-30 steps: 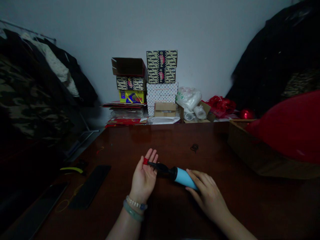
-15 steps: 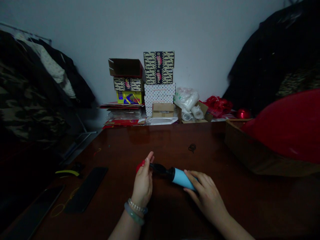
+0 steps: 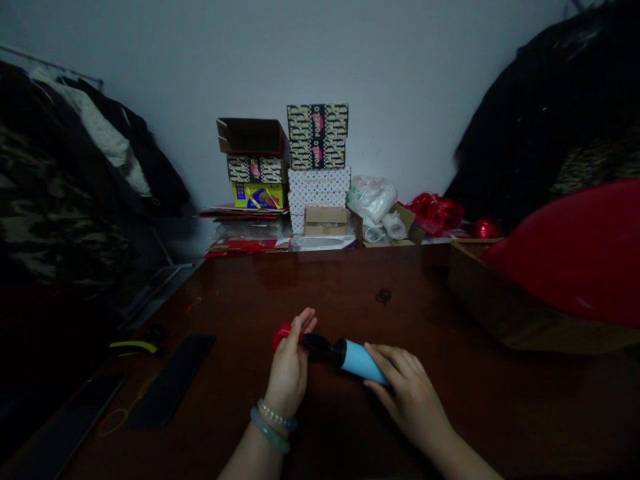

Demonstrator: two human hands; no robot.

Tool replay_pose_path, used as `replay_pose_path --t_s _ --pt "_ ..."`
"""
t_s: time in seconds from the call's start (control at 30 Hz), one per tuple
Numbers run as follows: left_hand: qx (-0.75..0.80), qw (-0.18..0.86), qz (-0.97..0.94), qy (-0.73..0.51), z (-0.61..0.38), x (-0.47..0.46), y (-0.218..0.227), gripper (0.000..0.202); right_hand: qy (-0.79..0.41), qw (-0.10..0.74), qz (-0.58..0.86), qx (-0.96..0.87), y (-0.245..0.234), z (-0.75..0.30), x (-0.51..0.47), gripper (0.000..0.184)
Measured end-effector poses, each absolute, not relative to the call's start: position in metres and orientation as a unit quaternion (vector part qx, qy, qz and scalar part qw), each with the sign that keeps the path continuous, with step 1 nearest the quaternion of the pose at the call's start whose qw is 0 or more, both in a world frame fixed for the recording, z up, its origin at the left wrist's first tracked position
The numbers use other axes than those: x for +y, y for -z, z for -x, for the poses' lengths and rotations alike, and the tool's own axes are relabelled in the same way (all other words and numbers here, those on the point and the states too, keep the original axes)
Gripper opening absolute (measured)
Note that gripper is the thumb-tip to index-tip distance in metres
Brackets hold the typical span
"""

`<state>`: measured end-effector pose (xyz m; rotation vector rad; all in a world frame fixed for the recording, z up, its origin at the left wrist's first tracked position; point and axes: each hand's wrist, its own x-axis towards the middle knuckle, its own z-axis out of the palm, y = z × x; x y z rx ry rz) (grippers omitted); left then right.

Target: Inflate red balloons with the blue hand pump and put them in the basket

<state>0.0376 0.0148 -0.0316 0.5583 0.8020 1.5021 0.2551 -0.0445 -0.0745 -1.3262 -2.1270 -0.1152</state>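
Note:
A hand pump [image 3: 350, 357] with a light blue barrel and a black nozzle lies low over the dark wooden table [image 3: 350, 280]. My right hand [image 3: 407, 397] is wrapped around the blue barrel. My left hand [image 3: 291, 363] is closed round the nozzle's tip, where a small red balloon [image 3: 280, 333] sticks out past my fingers. Two bracelets sit on my left wrist.
Two dark flat phones or slabs [image 3: 173, 377] and a yellow-handled tool [image 3: 133, 345] lie at the left. A cardboard box [image 3: 490, 307] with a big red balloon [image 3: 575, 253] stands at the right. Stacked patterned boxes [image 3: 317, 157] and bags line the back wall.
My left hand has turned from palm-up to closed around the nozzle tip and red balloon. The pump has slid slightly left with my right hand.

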Motion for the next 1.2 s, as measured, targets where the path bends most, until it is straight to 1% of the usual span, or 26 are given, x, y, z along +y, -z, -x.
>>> replay_pose_path --t_s 0.07,0.2,0.27,0.37,0.5,0.6,0.7,0.77,0.83,0.87,0.9,1.0,1.07,1.13,1.2 --pt "0.340 0.622 -0.205 -0.674 -0.035 0.017 0.027 0.033 0.026 0.307 0.500 -0.809 0.075 -0.249 -0.048 0.055" --pt "0.310 0.651 -0.128 -0.681 -0.029 0.018 0.023 0.043 -0.009 0.314 0.498 -0.809 0.075 -0.234 -0.056 0.060" --pt "0.284 0.655 -0.113 -0.691 -0.026 0.017 0.021 0.047 -0.018 0.319 0.502 -0.804 0.073 -0.227 -0.058 0.062" --pt "0.241 0.656 -0.127 -0.704 -0.022 0.014 0.016 0.053 -0.023 0.314 0.506 -0.803 0.064 -0.216 -0.058 0.061" --pt "0.237 0.649 -0.130 -0.711 -0.016 0.009 0.006 0.052 -0.034 0.283 0.503 -0.816 0.051 -0.198 -0.054 0.067" --pt "0.252 0.646 -0.139 -0.707 -0.006 0.008 0.000 0.052 -0.075 0.243 0.498 -0.829 0.038 -0.185 -0.052 0.070" --pt "0.266 0.658 -0.145 -0.689 0.007 0.009 -0.005 0.052 -0.181 0.233 0.466 -0.834 0.025 -0.178 -0.052 0.064" --pt "0.250 0.689 -0.137 -0.667 0.015 0.011 -0.008 0.052 -0.296 0.254 0.433 -0.813 0.019 -0.177 -0.053 0.050" --pt "0.222 0.728 -0.121 -0.637 0.019 0.013 -0.010 0.052 -0.403 0.254 0.419 -0.773 0.020 -0.178 -0.053 0.033" --pt "0.208 0.746 -0.112 -0.622 0.019 0.014 -0.010 0.053 -0.450 0.253 0.418 -0.747 0.023 -0.178 -0.053 0.027" --pt "0.197 0.761 -0.103 -0.610 0.019 0.014 -0.010 0.053 -0.501 0.251 0.413 -0.718 0.026 -0.178 -0.053 0.026" --pt "0.177 0.783 -0.082 -0.591 0.019 0.015 -0.010 0.052 -0.660 0.237 0.363 -0.613 0.035 -0.181 -0.052 0.035" --pt "0.166 0.783 -0.074 -0.595 0.023 0.015 -0.011 0.051 -0.724 0.217 0.331 -0.565 0.037 -0.184 -0.051 0.042" --pt "0.155 0.774 -0.073 -0.609 0.033 0.017 -0.013 0.050 -0.732 0.190 0.329 -0.566 0.035 -0.191 -0.050 0.046" --pt "0.152 0.759 -0.080 -0.628 0.047 0.018 -0.015 0.049 -0.699 0.157 0.347 -0.605 0.031 -0.199 -0.049 0.045"
